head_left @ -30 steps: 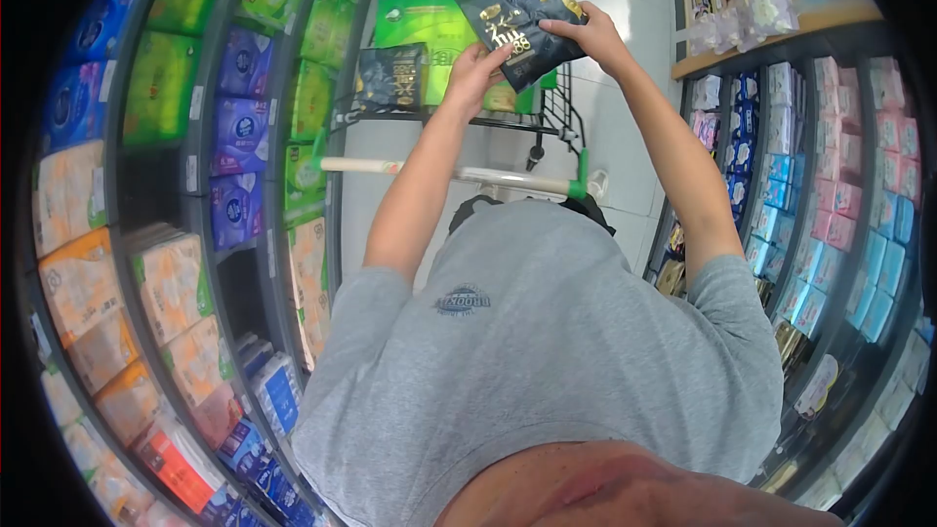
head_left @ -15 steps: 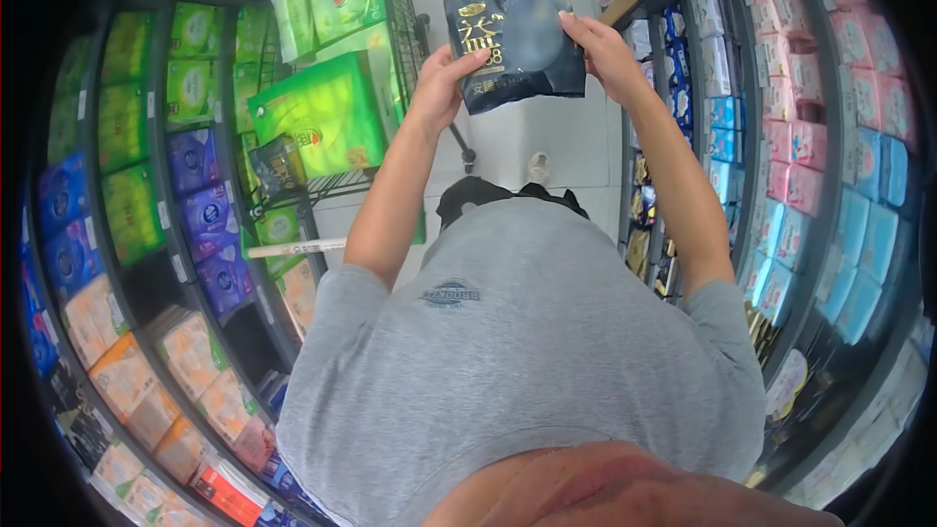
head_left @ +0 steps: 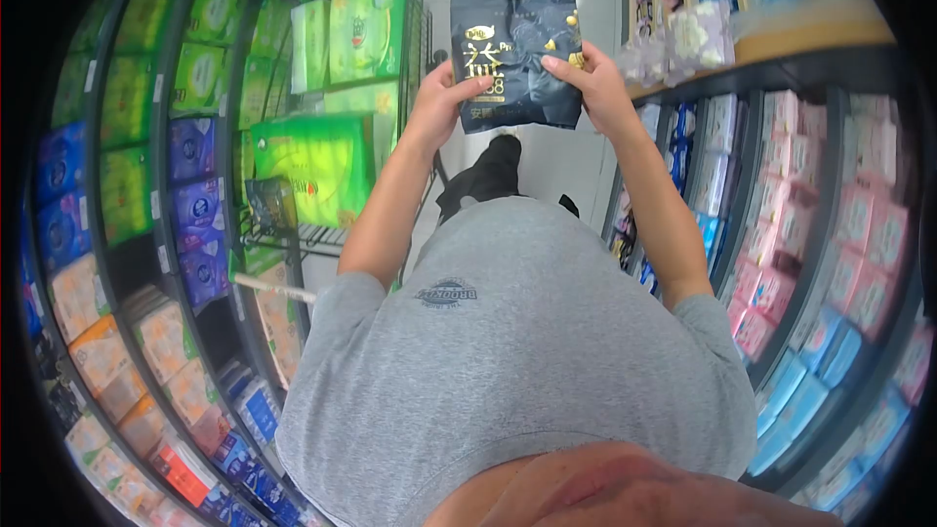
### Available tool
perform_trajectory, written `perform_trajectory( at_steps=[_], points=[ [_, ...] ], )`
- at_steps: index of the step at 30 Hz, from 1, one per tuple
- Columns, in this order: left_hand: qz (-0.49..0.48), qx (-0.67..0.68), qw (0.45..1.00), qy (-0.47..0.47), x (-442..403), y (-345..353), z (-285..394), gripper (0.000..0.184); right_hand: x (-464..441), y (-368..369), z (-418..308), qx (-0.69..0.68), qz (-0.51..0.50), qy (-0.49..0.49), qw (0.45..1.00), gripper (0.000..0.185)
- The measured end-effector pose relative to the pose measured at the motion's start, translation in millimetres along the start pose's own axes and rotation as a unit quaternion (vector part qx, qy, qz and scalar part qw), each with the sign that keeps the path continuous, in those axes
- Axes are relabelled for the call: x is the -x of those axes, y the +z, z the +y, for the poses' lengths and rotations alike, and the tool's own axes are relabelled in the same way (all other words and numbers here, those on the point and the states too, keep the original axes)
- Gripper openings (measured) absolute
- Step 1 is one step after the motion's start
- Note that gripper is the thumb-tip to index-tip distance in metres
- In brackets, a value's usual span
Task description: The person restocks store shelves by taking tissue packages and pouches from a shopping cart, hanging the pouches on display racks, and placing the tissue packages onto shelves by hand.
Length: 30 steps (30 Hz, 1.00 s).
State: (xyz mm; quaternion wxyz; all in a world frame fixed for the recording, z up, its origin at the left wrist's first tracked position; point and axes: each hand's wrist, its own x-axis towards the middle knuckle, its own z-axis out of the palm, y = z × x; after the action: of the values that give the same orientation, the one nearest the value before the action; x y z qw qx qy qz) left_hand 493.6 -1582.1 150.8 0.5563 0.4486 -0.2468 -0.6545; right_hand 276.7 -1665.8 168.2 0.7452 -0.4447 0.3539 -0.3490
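Observation:
A black plastic pouch with gold lettering is held upright between my two hands above the aisle floor. My left hand grips its left edge, thumb lying across the front by the gold characters. My right hand closes on the right edge, with its thumb pressed on the front. The fingers of both hands are partly hidden behind the pouch. Left of my left hand stands a shopping cart holding green packs and a smaller dark pack.
Shelves of green, purple and orange packs line the left side. On the right are shelves with pink packs and blue packs. A wooden ledge carries pale floral bags. Light floor tiles run between.
The pouch is now straighter and slightly lower, still in both hands. My right thumb has slid inward and down on its front. A leg has stepped forward, and the right-hand shelves have shifted in view.

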Motion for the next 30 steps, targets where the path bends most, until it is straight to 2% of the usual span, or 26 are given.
perform_trajectory(
  at_steps=[8, 11, 19, 24, 30],
  points=[
    [-0.019, -0.027, 0.999, 0.009, -146, -10, 75, 0.037, -147, -23, -64, 0.033, -0.015, 0.017, 0.999, 0.049],
    [-0.047, -0.01, 0.999, -0.021, -204, -9, 94, 0.039, -196, -42, -79, 0.017, -0.004, 0.034, 0.999, 0.05],
    [-0.033, 0.029, 0.994, -0.096, -346, -8, 108, 0.033, -323, -99, -95, -0.006, -0.032, 0.093, 0.995, 0.045],
    [0.01, 0.057, 0.997, -0.049, -455, -1, 133, 0.032, -435, -138, -143, 0.04, -0.087, 0.1, 0.99, 0.049],
    [0.034, 0.061, 0.997, 0.015, -585, 46, 209, 0.024, -570, -189, -227, 0.066, -0.103, 0.058, 0.991, 0.045]
  ],
)
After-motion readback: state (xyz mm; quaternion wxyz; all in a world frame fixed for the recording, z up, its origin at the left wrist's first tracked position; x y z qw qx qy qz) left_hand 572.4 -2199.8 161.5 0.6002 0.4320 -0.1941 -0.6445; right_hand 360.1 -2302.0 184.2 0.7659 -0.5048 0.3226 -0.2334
